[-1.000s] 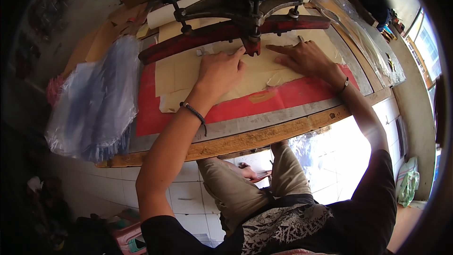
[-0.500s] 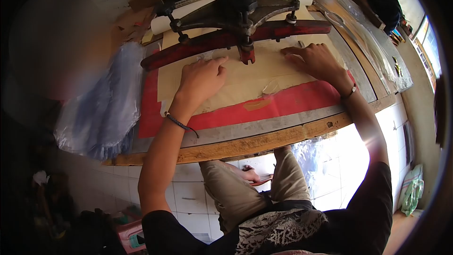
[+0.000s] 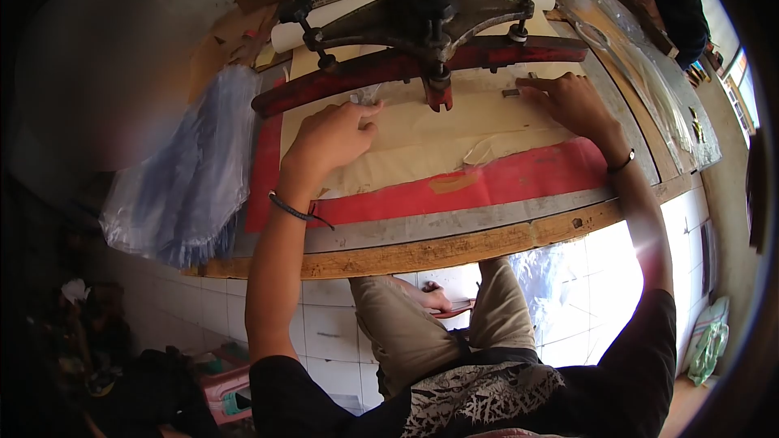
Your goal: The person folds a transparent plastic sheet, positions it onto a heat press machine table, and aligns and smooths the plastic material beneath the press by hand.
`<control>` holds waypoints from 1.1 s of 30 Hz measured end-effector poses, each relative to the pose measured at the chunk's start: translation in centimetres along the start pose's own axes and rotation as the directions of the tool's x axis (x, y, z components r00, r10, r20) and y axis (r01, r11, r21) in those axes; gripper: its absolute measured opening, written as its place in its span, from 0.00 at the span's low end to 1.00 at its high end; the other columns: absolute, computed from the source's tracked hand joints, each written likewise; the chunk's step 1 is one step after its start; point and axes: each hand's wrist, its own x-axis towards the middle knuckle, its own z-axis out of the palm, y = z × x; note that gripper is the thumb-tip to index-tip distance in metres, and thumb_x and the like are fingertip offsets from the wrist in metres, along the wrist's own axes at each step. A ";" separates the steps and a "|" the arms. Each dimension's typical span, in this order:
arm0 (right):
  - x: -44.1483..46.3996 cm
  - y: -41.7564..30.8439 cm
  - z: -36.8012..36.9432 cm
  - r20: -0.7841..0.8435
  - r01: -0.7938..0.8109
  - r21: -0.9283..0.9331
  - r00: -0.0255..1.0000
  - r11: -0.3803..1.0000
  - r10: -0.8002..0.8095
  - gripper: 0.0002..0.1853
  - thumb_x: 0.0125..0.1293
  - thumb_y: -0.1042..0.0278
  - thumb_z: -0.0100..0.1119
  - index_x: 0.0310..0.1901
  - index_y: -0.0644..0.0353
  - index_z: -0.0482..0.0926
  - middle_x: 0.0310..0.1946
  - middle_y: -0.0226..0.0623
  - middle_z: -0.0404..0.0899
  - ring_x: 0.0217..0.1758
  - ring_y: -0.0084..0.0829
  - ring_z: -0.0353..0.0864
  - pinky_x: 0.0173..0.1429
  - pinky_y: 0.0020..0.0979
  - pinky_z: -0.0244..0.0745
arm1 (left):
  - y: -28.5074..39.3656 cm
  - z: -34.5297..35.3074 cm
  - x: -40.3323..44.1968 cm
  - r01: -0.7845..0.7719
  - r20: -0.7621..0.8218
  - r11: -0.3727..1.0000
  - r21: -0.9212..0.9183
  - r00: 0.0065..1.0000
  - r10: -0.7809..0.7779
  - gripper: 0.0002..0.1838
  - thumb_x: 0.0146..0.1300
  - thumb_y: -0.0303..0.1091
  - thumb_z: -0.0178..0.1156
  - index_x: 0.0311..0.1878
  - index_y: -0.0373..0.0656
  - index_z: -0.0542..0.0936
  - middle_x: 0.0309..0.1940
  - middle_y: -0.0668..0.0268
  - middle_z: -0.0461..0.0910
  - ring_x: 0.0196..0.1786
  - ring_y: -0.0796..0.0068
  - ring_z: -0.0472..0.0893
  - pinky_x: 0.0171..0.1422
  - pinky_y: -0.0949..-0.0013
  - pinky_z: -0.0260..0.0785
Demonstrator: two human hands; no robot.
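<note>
One tan sheet (image 3: 422,139), long axis left to right, lying beneath and between my left hand (image 3: 331,136) and right hand (image 3: 574,105), both unclenched, nothing visibly grasped, right nearer the metal piece (image 3: 510,92), red bar (image 3: 349,83) beyond.

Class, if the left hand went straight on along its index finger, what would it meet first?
Probably the notched red tab at the middle of the red bar, across the tan sheet from the left hand. The tab's height is unclear, so the hand might pass beneath.
</note>
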 end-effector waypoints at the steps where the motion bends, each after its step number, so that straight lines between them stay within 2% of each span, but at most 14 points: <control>1: 0.1 0.1 0.0 -0.008 -0.005 -0.001 1.000 1.000 0.005 0.19 0.74 0.48 0.50 0.48 0.48 0.87 0.18 0.45 0.78 0.27 0.46 0.81 0.38 0.42 0.75 | -0.6 0.2 0.0 -0.025 -0.029 1.000 0.014 0.999 0.025 0.20 0.68 0.40 0.53 0.62 0.61 0.80 0.41 0.53 0.84 0.41 0.57 0.84 0.48 0.59 0.74; 2: 0.1 0.2 0.0 -0.015 -0.010 -0.001 1.000 1.000 0.010 0.19 0.74 0.48 0.51 0.47 0.48 0.88 0.18 0.45 0.78 0.27 0.46 0.81 0.38 0.42 0.75 | -1.0 0.2 0.1 -0.050 -0.056 0.998 0.030 0.997 0.052 0.20 0.68 0.40 0.53 0.63 0.61 0.79 0.40 0.54 0.84 0.41 0.57 0.84 0.48 0.59 0.74; 6: 0.2 0.2 -0.3 0.023 -0.042 -0.014 0.999 0.999 0.042 0.19 0.73 0.48 0.51 0.47 0.51 0.88 0.19 0.46 0.80 0.28 0.47 0.81 0.37 0.42 0.75 | -1.2 -1.1 0.0 0.014 0.018 1.000 0.023 1.000 -0.014 0.22 0.68 0.41 0.52 0.65 0.63 0.77 0.41 0.56 0.85 0.43 0.56 0.84 0.50 0.59 0.75; 11: 0.2 0.2 -0.5 0.025 -0.068 0.015 0.997 0.998 0.068 0.19 0.73 0.49 0.53 0.46 0.54 0.88 0.22 0.46 0.82 0.29 0.47 0.82 0.38 0.41 0.76 | -0.5 -1.8 -0.7 0.042 -0.051 0.996 0.076 0.998 -0.038 0.24 0.67 0.41 0.52 0.66 0.62 0.76 0.47 0.58 0.85 0.48 0.55 0.84 0.54 0.57 0.75; 14: 0.3 0.4 0.0 -0.002 -0.039 0.096 0.999 0.995 0.039 0.18 0.72 0.51 0.54 0.47 0.55 0.87 0.25 0.45 0.84 0.30 0.45 0.83 0.39 0.41 0.76 | -2.5 0.1 -0.1 -0.096 -0.129 0.987 0.131 0.985 0.113 0.25 0.65 0.40 0.53 0.67 0.59 0.75 0.50 0.58 0.84 0.51 0.54 0.82 0.57 0.56 0.74; 17: 0.1 -0.7 -0.9 0.068 -0.074 0.089 0.995 0.993 0.068 0.17 0.72 0.53 0.54 0.49 0.56 0.85 0.28 0.45 0.85 0.32 0.44 0.85 0.40 0.41 0.77 | -2.4 0.9 0.5 -0.093 -0.125 0.981 0.172 0.985 0.115 0.25 0.63 0.38 0.53 0.65 0.55 0.77 0.51 0.56 0.83 0.54 0.54 0.81 0.58 0.56 0.74; 20: 0.4 -1.3 -1.5 0.155 -0.123 0.105 0.982 0.987 0.105 0.17 0.72 0.55 0.54 0.49 0.57 0.84 0.30 0.46 0.85 0.33 0.44 0.85 0.42 0.41 0.77 | -1.5 0.6 0.3 -0.059 -0.098 0.984 0.166 0.992 0.076 0.24 0.62 0.36 0.52 0.62 0.50 0.79 0.48 0.54 0.84 0.53 0.54 0.82 0.58 0.54 0.74; 26: 0.5 -0.7 -0.4 0.065 -0.037 0.202 0.998 0.979 0.024 0.16 0.71 0.56 0.54 0.48 0.59 0.83 0.32 0.49 0.85 0.35 0.46 0.85 0.43 0.42 0.77 | -1.2 1.0 0.7 -0.087 -0.071 0.977 0.194 0.992 0.103 0.23 0.61 0.34 0.53 0.59 0.43 0.79 0.45 0.52 0.84 0.52 0.53 0.82 0.57 0.53 0.74; 29: 0.5 -1.5 -0.6 0.097 -0.090 0.166 0.992 0.982 0.074 0.16 0.71 0.57 0.54 0.47 0.60 0.83 0.32 0.50 0.85 0.36 0.47 0.85 0.44 0.42 0.77 | -0.6 0.6 0.3 -0.068 -0.031 0.986 0.153 0.997 0.073 0.24 0.60 0.34 0.52 0.60 0.42 0.79 0.45 0.51 0.84 0.51 0.52 0.83 0.57 0.53 0.75; 33: 0.8 -0.8 0.2 0.045 -0.054 0.195 0.998 0.979 0.046 0.17 0.72 0.56 0.53 0.46 0.61 0.83 0.32 0.51 0.85 0.37 0.48 0.85 0.44 0.43 0.77 | -1.6 1.4 1.0 -0.104 -0.084 0.982 0.159 0.989 0.119 0.24 0.61 0.34 0.52 0.60 0.41 0.79 0.44 0.51 0.84 0.49 0.52 0.83 0.55 0.53 0.75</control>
